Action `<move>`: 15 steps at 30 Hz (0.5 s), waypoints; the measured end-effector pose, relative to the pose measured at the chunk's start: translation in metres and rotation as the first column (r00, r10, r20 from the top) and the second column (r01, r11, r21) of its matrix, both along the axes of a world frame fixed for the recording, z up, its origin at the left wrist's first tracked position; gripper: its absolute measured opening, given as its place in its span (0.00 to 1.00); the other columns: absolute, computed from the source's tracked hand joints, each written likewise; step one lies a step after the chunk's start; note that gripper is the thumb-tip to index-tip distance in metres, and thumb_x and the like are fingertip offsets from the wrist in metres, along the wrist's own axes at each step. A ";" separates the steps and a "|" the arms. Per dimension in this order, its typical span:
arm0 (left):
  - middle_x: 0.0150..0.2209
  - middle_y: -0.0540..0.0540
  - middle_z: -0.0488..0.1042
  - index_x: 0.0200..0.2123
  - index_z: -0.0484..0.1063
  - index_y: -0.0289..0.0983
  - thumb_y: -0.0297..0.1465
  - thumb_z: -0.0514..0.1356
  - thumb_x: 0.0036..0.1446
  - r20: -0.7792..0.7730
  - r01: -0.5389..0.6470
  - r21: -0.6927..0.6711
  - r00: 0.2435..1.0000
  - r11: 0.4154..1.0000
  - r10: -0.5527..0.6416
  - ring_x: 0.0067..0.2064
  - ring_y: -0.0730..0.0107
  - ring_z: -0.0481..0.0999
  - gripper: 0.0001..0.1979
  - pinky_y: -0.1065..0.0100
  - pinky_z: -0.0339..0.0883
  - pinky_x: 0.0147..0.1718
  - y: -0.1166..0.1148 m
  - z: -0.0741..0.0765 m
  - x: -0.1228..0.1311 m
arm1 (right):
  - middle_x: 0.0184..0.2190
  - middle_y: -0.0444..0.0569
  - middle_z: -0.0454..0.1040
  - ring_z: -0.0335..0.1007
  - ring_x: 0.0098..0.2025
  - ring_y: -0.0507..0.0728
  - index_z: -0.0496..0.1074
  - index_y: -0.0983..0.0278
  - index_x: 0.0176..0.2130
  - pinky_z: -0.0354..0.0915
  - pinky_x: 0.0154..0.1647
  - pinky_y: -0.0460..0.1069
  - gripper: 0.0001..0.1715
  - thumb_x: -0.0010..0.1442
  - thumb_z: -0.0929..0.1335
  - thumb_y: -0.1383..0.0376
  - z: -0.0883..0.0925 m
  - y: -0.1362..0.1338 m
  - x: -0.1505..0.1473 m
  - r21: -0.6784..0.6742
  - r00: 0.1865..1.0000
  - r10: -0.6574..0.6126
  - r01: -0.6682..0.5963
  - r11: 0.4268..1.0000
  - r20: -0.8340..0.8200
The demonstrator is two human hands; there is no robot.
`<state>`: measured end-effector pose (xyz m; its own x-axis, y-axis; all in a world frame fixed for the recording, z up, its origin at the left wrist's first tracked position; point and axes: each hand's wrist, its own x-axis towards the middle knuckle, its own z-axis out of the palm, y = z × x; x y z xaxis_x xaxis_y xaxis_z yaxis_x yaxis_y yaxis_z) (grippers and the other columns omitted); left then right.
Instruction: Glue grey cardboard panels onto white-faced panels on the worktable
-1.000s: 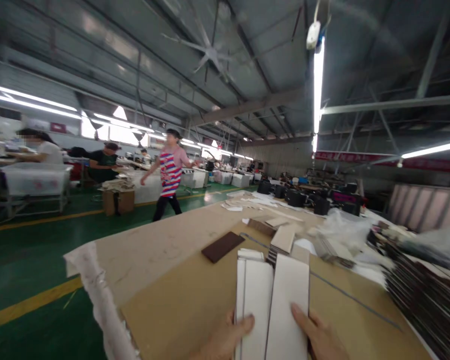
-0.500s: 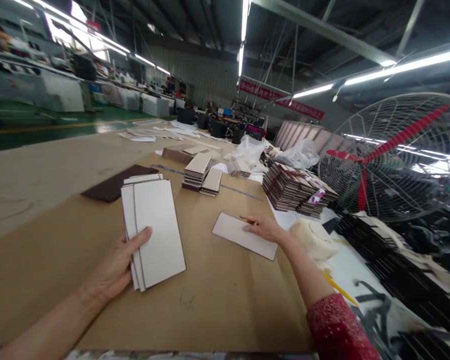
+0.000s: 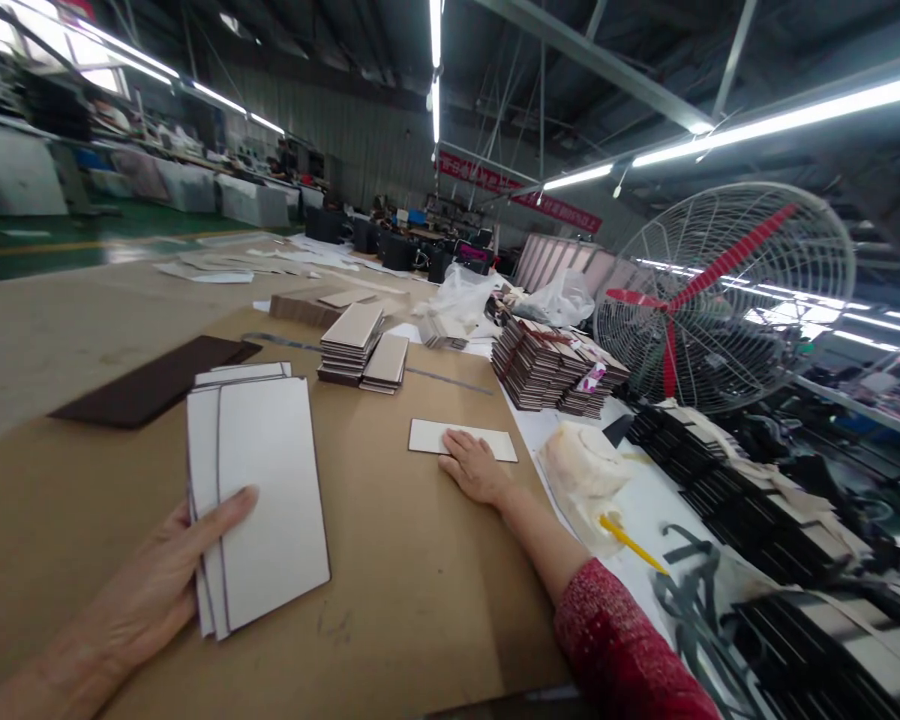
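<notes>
My left hand (image 3: 169, 560) grips a fanned bundle of white rectangular panels (image 3: 274, 500) with dark edges, thumb on top and fingers behind. The bundle is held above the brown-covered table (image 3: 390, 600). To the right, my right hand (image 3: 476, 465) lies palm down with fingers stretched out, resting on the near edge of a single white panel (image 3: 427, 436) that lies flat on the table. Beyond both hands are a taller stack of similar panels (image 3: 352, 340) and a lower stack (image 3: 386, 362) beside it.
A dark brown sheet (image 3: 157, 380) lies at the left. Large bundled panel stacks (image 3: 540, 365) stand at the right, near a big caged fan (image 3: 720, 300). A cream-coloured roll (image 3: 581, 460), a yellow tool (image 3: 634, 543), grey strips (image 3: 682, 590) and black stacked pieces (image 3: 727, 470) line the right side.
The single panel has turned more level and come to lie flat farther off. My right hand has gone from holding it to lying flat on it. The view has swung right.
</notes>
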<state>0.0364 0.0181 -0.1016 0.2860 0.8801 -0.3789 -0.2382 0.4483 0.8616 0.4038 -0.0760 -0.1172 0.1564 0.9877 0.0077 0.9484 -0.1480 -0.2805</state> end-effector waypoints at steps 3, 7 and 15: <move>0.36 0.49 0.83 0.50 0.74 0.36 0.22 0.63 0.59 0.054 0.078 -0.062 0.996 0.995 -0.075 0.34 0.61 0.83 0.16 0.56 0.80 0.35 0.001 -0.004 0.000 | 0.70 0.58 0.55 0.45 0.72 0.65 0.61 0.63 0.66 0.41 0.69 0.67 0.29 0.72 0.61 0.54 0.006 0.004 0.000 0.030 0.999 -0.031 0.032 0.999 -0.037; 0.37 0.48 0.83 0.52 0.73 0.36 0.26 0.68 0.56 0.103 0.150 -0.002 0.983 0.989 -0.149 0.34 0.61 0.83 0.20 0.61 0.80 0.34 0.004 -0.010 0.002 | 0.68 0.60 0.58 0.45 0.70 0.65 0.67 0.66 0.61 0.39 0.70 0.64 0.23 0.71 0.63 0.59 0.018 0.013 -0.030 0.118 0.986 -0.047 0.066 0.991 -0.158; 0.42 0.38 0.83 0.52 0.72 0.32 0.37 0.75 0.48 0.161 0.280 0.093 0.943 0.956 -0.292 0.36 0.59 0.83 0.30 0.64 0.79 0.35 0.003 -0.013 0.009 | 0.37 0.50 0.79 0.75 0.38 0.59 0.75 0.66 0.43 0.70 0.39 0.52 0.24 0.60 0.71 0.48 0.030 0.045 -0.143 0.154 0.676 0.091 0.034 0.988 -0.732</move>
<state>0.0452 0.0207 -0.1142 0.5842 0.7739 -0.2446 -0.2548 0.4610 0.8500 0.2610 -0.0309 -0.0875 0.1451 0.9885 0.0426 0.4293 -0.0241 -0.9029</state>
